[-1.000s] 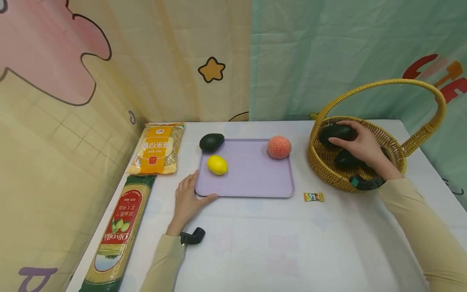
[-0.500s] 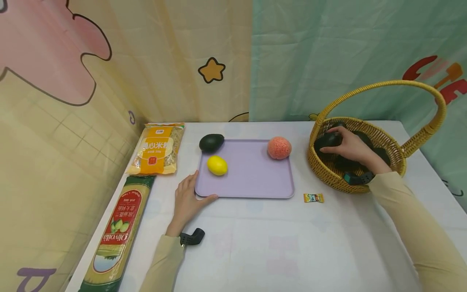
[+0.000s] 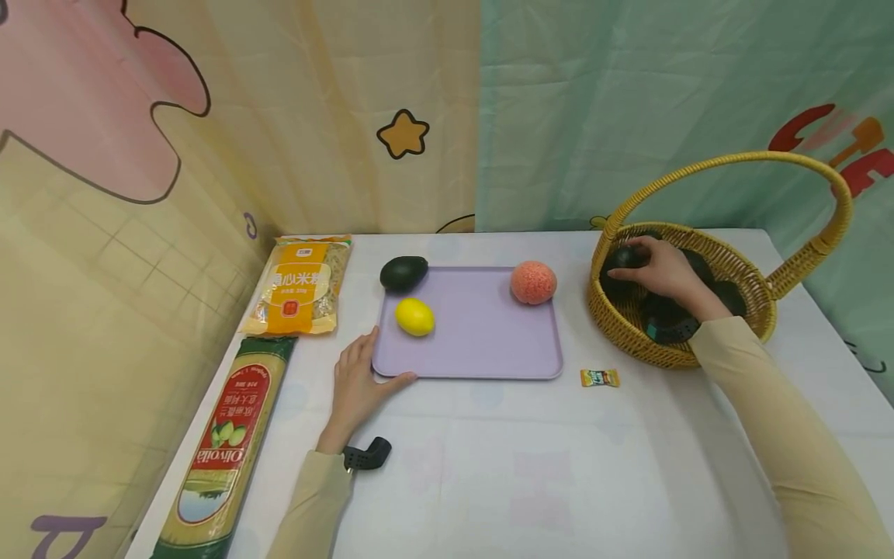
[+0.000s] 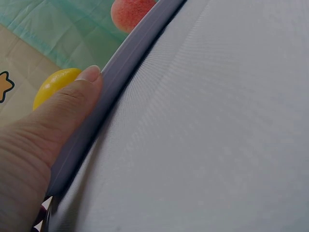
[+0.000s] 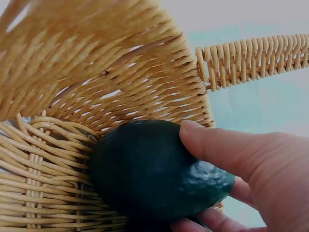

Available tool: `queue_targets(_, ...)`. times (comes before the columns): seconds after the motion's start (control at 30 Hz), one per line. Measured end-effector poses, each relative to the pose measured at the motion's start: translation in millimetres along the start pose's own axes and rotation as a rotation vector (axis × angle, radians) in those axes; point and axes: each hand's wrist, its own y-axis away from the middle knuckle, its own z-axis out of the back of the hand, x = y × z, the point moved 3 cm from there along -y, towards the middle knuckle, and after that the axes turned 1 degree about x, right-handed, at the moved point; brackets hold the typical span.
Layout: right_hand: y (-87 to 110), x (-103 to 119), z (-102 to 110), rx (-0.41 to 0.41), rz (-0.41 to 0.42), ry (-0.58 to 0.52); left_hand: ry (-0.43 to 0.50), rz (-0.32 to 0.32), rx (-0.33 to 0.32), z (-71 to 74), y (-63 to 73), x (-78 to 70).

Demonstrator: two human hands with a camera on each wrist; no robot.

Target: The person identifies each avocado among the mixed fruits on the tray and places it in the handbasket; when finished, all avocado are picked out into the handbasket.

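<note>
In the head view my right hand (image 3: 667, 272) reaches into the wicker basket (image 3: 639, 345) and grips a dark green avocado (image 3: 620, 268) by the left wall. The right wrist view has my thumb on top of this avocado (image 5: 145, 169) and fingers beneath it. Other dark avocados lie around it, partly hidden by the hand. My left hand (image 3: 359, 392) rests spread at the near left corner of a lilac tray (image 3: 482, 341); its thumb touches the tray's near edge (image 4: 120, 67). A lemon (image 3: 415, 317) and a pink peach (image 3: 534, 282) are on the tray, and another avocado (image 3: 403, 274) sits at its back left corner.
The basket's tall handle (image 3: 726, 157) arches over the right forearm. A small wrapped candy (image 3: 600, 378) lies between tray and basket. At the left are a yellow pasta bag (image 3: 300, 287) and a long spaghetti pack (image 3: 226, 442). A curtain (image 3: 559, 116) hangs behind the table.
Inside the basket, my right hand has moved left and slightly down with the avocado, bringing it to the left wall. The left hand and tray have stayed in place.
</note>
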Motion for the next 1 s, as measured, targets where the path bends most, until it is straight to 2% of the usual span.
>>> queue_targets(0.2, -3.5, 3.9, 3.1, 0.026, 0.015, 0.067, -0.004, 0.006, 0.009, -0.3, -0.3, 0.5)
queue_targets(0.37, -5.5, 3.6, 2.5, 0.058, 0.011, 0.07, -0.002, 0.007, 0.015, -0.6, -0.8, 0.6)
queue_targets(0.6, -3.9, 1.6, 2.5, 0.027, 0.001, 0.062, -0.002, -0.007, 0.004, -1.3, -0.2, 0.2)
queue_targets(0.83, 2.3, -0.1, 5.1, 0.021, -0.024, 0.037, 0.001, 0.002, 0.02, 0.1, -0.1, -1.6)
queue_targets(1.0, 8.7, 2.9, 7.7, -0.021, 0.003, 0.042, 0.003, 0.002, 0.014, 0.7, 0.6, -1.8)
